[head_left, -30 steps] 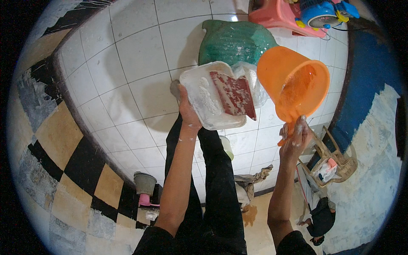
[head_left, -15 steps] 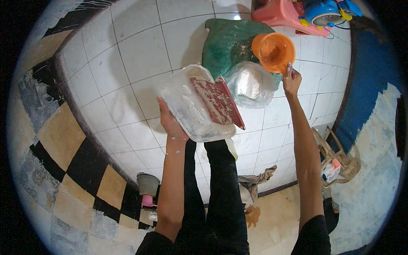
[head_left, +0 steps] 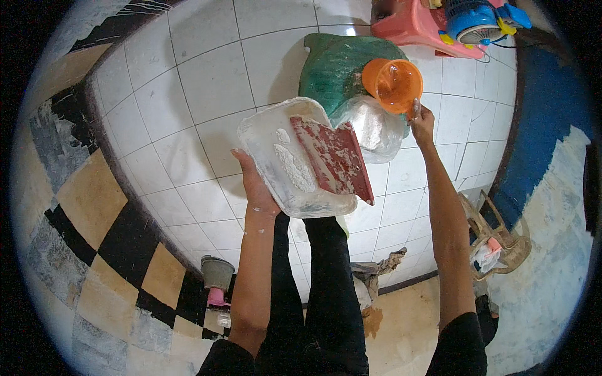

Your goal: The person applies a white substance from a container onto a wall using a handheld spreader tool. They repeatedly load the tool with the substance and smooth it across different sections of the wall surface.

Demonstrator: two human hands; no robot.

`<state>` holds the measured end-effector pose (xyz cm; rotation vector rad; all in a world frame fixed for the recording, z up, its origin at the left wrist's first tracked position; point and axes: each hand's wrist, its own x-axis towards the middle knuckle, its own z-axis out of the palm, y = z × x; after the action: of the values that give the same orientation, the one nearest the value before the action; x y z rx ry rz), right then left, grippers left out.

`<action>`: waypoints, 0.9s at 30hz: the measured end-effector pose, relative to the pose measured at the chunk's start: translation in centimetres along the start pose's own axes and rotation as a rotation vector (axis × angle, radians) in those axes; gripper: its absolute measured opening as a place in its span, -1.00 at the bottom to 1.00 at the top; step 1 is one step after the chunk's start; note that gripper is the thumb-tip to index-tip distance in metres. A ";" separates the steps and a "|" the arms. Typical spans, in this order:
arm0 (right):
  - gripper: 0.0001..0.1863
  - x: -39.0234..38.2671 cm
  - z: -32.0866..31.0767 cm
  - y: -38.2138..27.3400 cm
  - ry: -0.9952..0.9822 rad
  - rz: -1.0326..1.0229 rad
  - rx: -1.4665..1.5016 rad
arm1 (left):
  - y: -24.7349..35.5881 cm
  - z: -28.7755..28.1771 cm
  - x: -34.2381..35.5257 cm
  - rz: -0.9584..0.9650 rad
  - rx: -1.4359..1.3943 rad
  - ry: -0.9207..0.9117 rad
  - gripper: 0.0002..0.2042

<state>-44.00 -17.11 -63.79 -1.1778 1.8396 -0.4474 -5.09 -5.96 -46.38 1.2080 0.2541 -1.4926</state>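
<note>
My left hand (head_left: 254, 182) grips the side of a white plastic tub (head_left: 266, 163), smeared with white powder, with a red flat scraper (head_left: 332, 163) lying across its right half. My right hand (head_left: 421, 119) holds an orange plastic dipper (head_left: 399, 86) by the handle, with some liquid visible inside it. Below the dipper lies a clear plastic bag (head_left: 370, 131) of white powder, against a crumpled green sack (head_left: 320, 69) on the tiled floor.
A pink stool (head_left: 401, 22) carries a blue fan (head_left: 476, 28) at upper right. A chair (head_left: 508, 250) stands by the blue wall (head_left: 530, 100), near a partly hidden person (head_left: 486, 323). A grey bucket (head_left: 217, 272) is beside the checkered wall; a rumpled cloth (head_left: 370, 276) lies behind my legs.
The orange dipper has moved up and away from me, then slightly left over the bag and sack. My left hand has shifted the tub left and down.
</note>
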 end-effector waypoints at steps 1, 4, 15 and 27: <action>-0.42 0.3 -0.3 0.6 0.004 -0.005 -0.004 | 0.2 0.7 -0.2 -0.012 0.004 0.004 -0.22; -0.47 -0.5 -0.5 -2.1 -0.008 0.005 -0.045 | 0.7 1.4 -1.0 0.002 0.006 0.003 -0.19; -0.40 -17.9 0.3 -21.5 -0.300 -0.208 0.147 | 4.2 1.1 -3.6 -0.021 -0.072 -0.145 -0.18; -0.29 -36.8 1.1 -37.6 -0.423 -0.080 0.601 | 14.3 6.6 -16.4 0.045 -0.230 -0.311 -0.14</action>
<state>-16.69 -3.44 -20.94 -0.8464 1.1786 -0.6797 0.47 -5.52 -24.33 0.7824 0.1809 -1.5416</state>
